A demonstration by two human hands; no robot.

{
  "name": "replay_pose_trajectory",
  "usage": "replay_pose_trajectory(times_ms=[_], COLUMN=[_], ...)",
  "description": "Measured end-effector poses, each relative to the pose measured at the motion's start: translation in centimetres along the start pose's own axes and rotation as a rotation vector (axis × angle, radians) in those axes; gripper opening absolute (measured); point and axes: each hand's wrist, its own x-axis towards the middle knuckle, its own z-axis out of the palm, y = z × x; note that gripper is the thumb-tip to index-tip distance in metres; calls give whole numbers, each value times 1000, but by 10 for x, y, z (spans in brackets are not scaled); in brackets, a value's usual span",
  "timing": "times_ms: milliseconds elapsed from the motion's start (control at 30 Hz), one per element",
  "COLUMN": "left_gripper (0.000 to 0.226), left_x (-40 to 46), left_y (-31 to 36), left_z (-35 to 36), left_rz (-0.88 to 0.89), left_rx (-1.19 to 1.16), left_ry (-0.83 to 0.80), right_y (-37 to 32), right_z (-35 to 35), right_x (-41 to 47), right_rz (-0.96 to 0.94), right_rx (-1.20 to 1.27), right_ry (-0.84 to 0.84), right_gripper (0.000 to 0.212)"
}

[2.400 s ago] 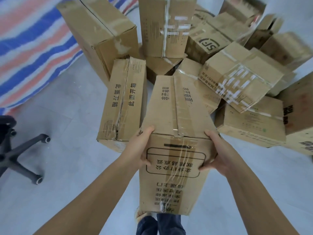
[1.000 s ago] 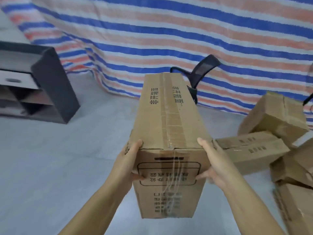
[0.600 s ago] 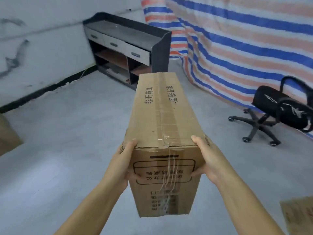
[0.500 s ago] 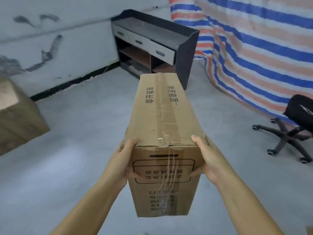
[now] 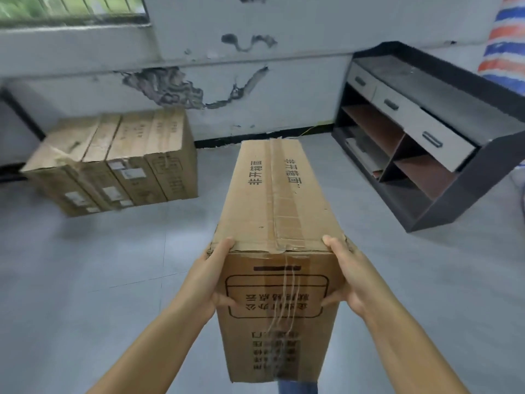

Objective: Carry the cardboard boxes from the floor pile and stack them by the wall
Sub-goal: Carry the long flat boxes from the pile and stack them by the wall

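Note:
I carry a long, narrow cardboard box (image 5: 277, 211) with taped seam and black printed characters, held out in front of me above the floor. My left hand (image 5: 208, 275) grips its near left corner, thumb on the end face. My right hand (image 5: 348, 275) grips the near right corner the same way. Ahead to the left, several similar boxes (image 5: 119, 160) stand side by side against the peeling wall (image 5: 255, 89).
A black shelf unit with grey drawers (image 5: 426, 135) stands along the right side. A striped tarp (image 5: 505, 38) hangs at the far right. A barred window (image 5: 71, 7) sits at the top left. Grey tiled floor (image 5: 99, 280) lies between me and the wall.
I lifted the box from the floor pile and turned left with it. The view has swung past the tarp and chair to the wall, where the row of boxes has come into sight.

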Motion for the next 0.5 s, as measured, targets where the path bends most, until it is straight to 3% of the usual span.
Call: replay_pose_trajectory(times_ms=[233,500], left_gripper=[39,27], left_x=[94,193], left_y=[74,155], left_z=[51,66], left_rz=[0,19], left_rx=[-98,-137], left_ry=[110,167], right_y=[-100,-190], right_z=[12,58], right_x=[118,226], right_rz=[-8,-23], right_rx=[-84,-164], right_ry=[-108,-161], right_gripper=[26,28])
